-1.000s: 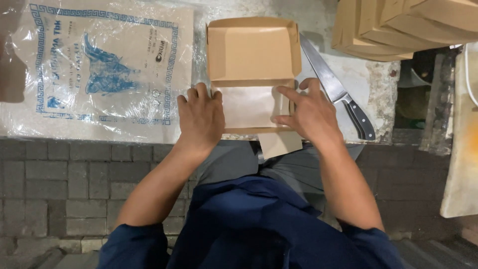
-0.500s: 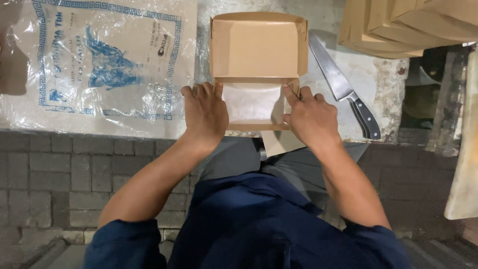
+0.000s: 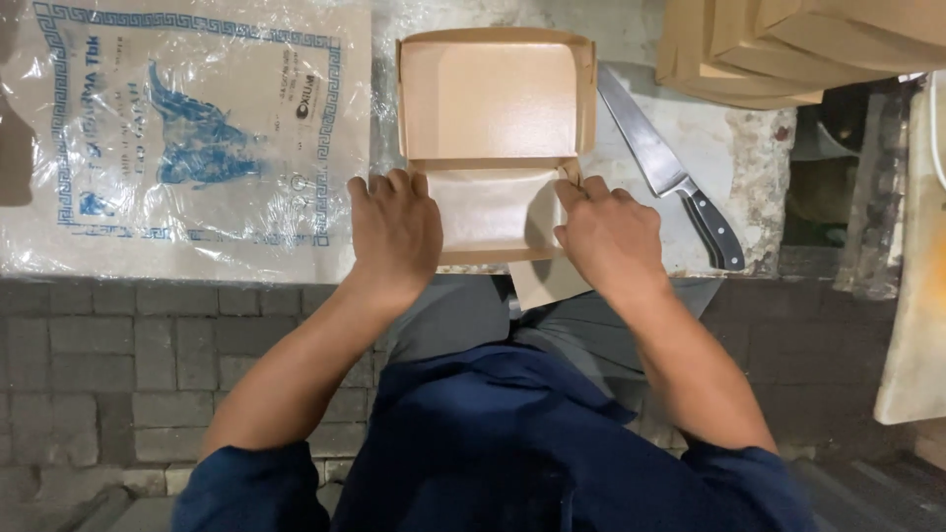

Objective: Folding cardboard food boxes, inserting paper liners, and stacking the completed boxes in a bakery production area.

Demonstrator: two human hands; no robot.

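Both hands press on the near half of an open brown cardboard box (image 3: 496, 99) that sits at the near edge of the stone worktop (image 3: 690, 138). Left hand (image 3: 396, 232) lies flat over the box's near left corner, fingers spread and not clenched. Right hand (image 3: 611, 236) grips the near right side wall, its fingertips curled over the edge. Just right of the box lies a steel kitchen knife with a black handle (image 3: 670, 177). A clear plastic sack with blue print (image 3: 187, 138) lies to the left. Flat brown cardboard blanks (image 3: 769, 49) are stacked far right.
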